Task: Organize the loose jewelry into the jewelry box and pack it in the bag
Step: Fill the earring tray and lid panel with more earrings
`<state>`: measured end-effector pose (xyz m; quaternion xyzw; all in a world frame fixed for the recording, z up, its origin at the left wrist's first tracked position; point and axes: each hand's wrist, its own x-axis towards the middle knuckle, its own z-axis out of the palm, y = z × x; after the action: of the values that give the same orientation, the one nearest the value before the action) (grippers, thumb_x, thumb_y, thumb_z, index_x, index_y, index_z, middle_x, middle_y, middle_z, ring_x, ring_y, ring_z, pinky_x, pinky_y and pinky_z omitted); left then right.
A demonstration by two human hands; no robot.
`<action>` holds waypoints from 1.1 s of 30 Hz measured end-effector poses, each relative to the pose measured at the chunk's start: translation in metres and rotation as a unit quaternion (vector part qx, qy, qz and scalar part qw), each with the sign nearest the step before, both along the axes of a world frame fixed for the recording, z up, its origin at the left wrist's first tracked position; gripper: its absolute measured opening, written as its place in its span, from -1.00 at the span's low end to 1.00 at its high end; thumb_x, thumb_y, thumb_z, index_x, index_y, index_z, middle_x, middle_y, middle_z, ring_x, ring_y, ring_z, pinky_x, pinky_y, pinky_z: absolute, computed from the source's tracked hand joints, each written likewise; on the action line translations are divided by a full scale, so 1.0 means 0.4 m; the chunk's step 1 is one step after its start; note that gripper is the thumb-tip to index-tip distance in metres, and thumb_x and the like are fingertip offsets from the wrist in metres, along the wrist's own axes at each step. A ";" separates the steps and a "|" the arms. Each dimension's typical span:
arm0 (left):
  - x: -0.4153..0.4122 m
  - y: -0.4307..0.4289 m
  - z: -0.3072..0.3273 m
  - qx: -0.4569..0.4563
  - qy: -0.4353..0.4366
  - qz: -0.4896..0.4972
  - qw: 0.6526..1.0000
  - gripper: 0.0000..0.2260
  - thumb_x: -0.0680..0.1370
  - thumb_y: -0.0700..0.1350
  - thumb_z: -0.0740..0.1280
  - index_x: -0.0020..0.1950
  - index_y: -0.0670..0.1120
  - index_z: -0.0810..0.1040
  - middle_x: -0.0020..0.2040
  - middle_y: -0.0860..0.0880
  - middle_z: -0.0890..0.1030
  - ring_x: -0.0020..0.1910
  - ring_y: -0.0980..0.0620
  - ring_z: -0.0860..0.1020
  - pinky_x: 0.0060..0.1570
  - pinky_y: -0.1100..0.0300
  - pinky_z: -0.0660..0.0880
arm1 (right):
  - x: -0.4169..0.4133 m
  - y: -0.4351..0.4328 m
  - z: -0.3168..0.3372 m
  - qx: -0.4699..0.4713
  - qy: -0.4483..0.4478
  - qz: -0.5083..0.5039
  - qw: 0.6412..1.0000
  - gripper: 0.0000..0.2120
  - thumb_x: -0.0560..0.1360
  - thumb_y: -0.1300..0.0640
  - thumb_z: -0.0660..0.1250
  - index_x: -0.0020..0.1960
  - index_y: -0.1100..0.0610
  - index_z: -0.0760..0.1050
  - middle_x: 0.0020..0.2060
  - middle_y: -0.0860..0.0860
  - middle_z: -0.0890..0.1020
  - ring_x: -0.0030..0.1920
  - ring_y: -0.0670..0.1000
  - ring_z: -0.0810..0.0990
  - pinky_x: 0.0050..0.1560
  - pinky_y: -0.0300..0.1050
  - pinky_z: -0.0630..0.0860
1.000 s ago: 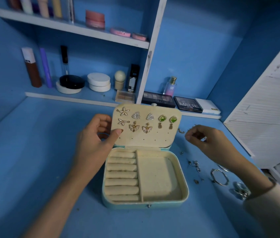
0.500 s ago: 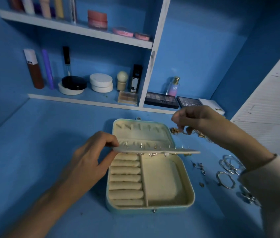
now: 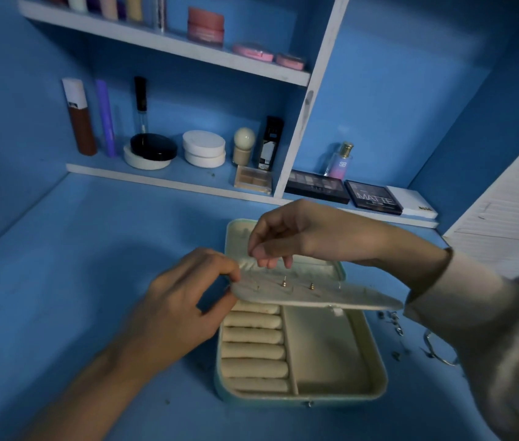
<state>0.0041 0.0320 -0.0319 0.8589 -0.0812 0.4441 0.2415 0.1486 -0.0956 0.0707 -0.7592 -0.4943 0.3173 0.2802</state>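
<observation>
Seemingly the earring step: at centre frame the left hand (image 3: 181, 300) pinches the panel (image 3: 331, 297) level over the jewelry box (image 3: 379, 374). The right hand (image 3: 293, 237) hovers above, fingertips together, contents untellable. The next move likely needs fine aim.

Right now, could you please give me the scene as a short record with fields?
Box: jewelry box open on the blue table
Panel: earring panel folded level over the tray, posts pointing up
Left hand: pinches the panel's left edge
Right hand: fingers curled above the lid; any held item unclear
Tray: ring rolls left, bare compartment right
Loose jewelry: on the table right of the box
</observation>
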 end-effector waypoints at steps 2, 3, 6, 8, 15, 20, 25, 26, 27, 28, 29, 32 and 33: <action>0.000 -0.002 0.000 0.003 0.002 -0.003 1.000 -0.89 0.46 -0.18 0.34 -0.07 -0.05 0.44 -0.18 0.01 0.59 -0.14 0.15 0.54 -0.05 0.37 0.45 | -0.001 0.003 -0.010 -0.010 0.018 0.007 1.000 -0.92 0.51 0.29 0.33 -0.04 0.29 0.57 -0.26 0.09 0.62 -0.25 -0.06 0.56 -0.23 -0.22 0.49; -0.001 -0.001 0.000 0.002 0.004 -0.002 1.000 -0.88 0.45 -0.19 0.34 -0.07 -0.05 0.44 -0.18 0.01 0.58 -0.15 0.13 0.55 -0.07 0.34 0.46 | -0.001 0.006 -0.014 -0.014 0.025 0.012 1.000 -0.93 0.51 0.29 0.33 -0.04 0.28 0.57 -0.28 0.06 0.61 -0.27 -0.08 0.56 -0.23 -0.24 0.49; -0.001 -0.001 0.000 -0.010 0.007 -0.006 1.000 -0.87 0.44 -0.21 0.34 -0.07 -0.05 0.44 -0.18 0.01 0.58 -0.16 0.10 0.56 -0.11 0.27 0.48 | -0.002 0.008 -0.015 -0.019 0.031 0.022 0.999 -0.94 0.50 0.31 0.33 -0.06 0.26 0.57 -0.31 0.01 0.60 -0.34 -0.13 0.54 -0.24 -0.28 0.49; -0.002 -0.001 0.000 -0.013 0.010 -0.008 1.000 -0.88 0.45 -0.20 0.33 -0.07 -0.05 0.44 -0.17 0.01 0.57 -0.16 0.10 0.55 -0.10 0.26 0.48 | -0.001 0.008 -0.013 -0.022 0.028 0.028 0.999 -0.94 0.49 0.32 0.34 -0.06 0.25 0.58 -0.31 0.01 0.60 -0.35 -0.14 0.53 -0.23 -0.30 0.49; 0.000 0.000 0.000 -0.010 0.015 -0.010 1.000 -0.91 0.45 -0.21 0.31 -0.08 -0.08 0.46 -0.18 0.01 0.56 -0.16 0.10 0.53 -0.09 0.28 0.46 | 0.005 -0.002 -0.013 -0.021 0.033 0.031 0.999 -0.94 0.47 0.27 0.38 -0.08 0.20 0.61 -0.27 0.07 0.62 -0.28 -0.06 0.54 -0.16 -0.24 0.50; 0.000 -0.001 0.001 -0.008 0.013 -0.005 1.000 -0.90 0.46 -0.19 0.30 -0.07 -0.05 0.43 -0.19 0.00 0.57 -0.18 0.10 0.53 -0.12 0.27 0.47 | 0.003 -0.001 -0.012 -0.023 0.028 0.038 0.999 -0.94 0.47 0.25 0.38 -0.08 0.19 0.62 -0.26 0.08 0.62 -0.27 -0.06 0.53 -0.16 -0.26 0.48; -0.002 -0.002 0.001 -0.007 0.009 -0.005 1.000 -0.90 0.47 -0.19 0.30 -0.06 -0.05 0.43 -0.19 0.00 0.56 -0.19 0.10 0.53 -0.14 0.25 0.47 | 0.000 0.001 -0.011 -0.028 0.014 0.048 0.998 -0.92 0.47 0.23 0.38 -0.07 0.19 0.63 -0.27 0.04 0.62 -0.27 -0.07 0.53 -0.16 -0.26 0.48; -0.001 -0.002 0.001 -0.007 0.009 -0.005 1.000 -0.90 0.47 -0.19 0.30 -0.06 -0.06 0.43 -0.19 0.00 0.56 -0.19 0.10 0.53 -0.14 0.25 0.47 | -0.001 0.001 -0.011 -0.028 0.013 0.048 0.998 -0.93 0.47 0.22 0.38 -0.07 0.18 0.63 -0.27 0.03 0.62 -0.27 -0.08 0.53 -0.16 -0.26 0.48; -0.001 -0.002 0.001 -0.007 0.010 -0.005 1.000 -0.90 0.47 -0.20 0.31 -0.06 -0.06 0.43 -0.19 0.00 0.56 -0.19 0.09 0.53 -0.14 0.25 0.47 | -0.003 0.001 -0.011 -0.028 0.013 0.049 0.998 -0.93 0.47 0.22 0.38 -0.08 0.16 0.63 -0.28 -0.01 0.62 -0.27 -0.10 0.53 -0.16 -0.27 0.47; 0.000 -0.002 0.001 -0.008 0.010 -0.006 1.000 -0.90 0.47 -0.20 0.31 -0.07 -0.06 0.43 -0.19 0.00 0.56 -0.18 0.09 0.53 -0.14 0.25 0.47 | -0.004 0.001 -0.012 -0.027 0.012 0.050 0.998 -0.94 0.47 0.22 0.38 -0.09 0.15 0.63 -0.30 -0.05 0.62 -0.27 -0.12 0.53 -0.16 -0.28 0.46; 0.000 -0.002 0.000 -0.009 0.010 -0.007 1.000 -0.90 0.47 -0.20 0.31 -0.07 -0.06 0.43 -0.19 0.00 0.56 -0.18 0.09 0.53 -0.14 0.25 0.47 | -0.006 0.001 -0.014 -0.026 0.009 0.051 0.998 -0.94 0.47 0.22 0.39 -0.10 0.13 0.63 -0.31 -0.09 0.62 -0.27 -0.14 0.53 -0.16 -0.31 0.45; -0.001 -0.002 -0.002 -0.009 0.012 -0.007 1.000 -0.90 0.47 -0.19 0.31 -0.07 -0.06 0.43 -0.19 0.00 0.56 -0.18 0.09 0.54 -0.15 0.23 0.47 | -0.010 0.000 -0.015 -0.022 0.000 0.054 0.998 -0.94 0.47 0.24 0.39 -0.11 0.13 0.63 -0.32 -0.12 0.61 -0.28 -0.18 0.53 -0.17 -0.36 0.43; -0.001 -0.002 -0.002 -0.009 0.012 -0.006 1.000 -0.90 0.47 -0.20 0.31 -0.07 -0.06 0.43 -0.19 0.00 0.56 -0.18 0.09 0.54 -0.15 0.23 0.47 | -0.011 0.000 -0.013 -0.023 0.000 0.056 0.998 -0.93 0.47 0.25 0.39 -0.10 0.14 0.63 -0.32 -0.11 0.62 -0.28 -0.17 0.53 -0.17 -0.36 0.42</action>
<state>0.0038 0.0311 -0.0326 0.8618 -0.0798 0.4327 0.2526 0.1443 -0.0956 0.0655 -0.7365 -0.5290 0.3435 0.2444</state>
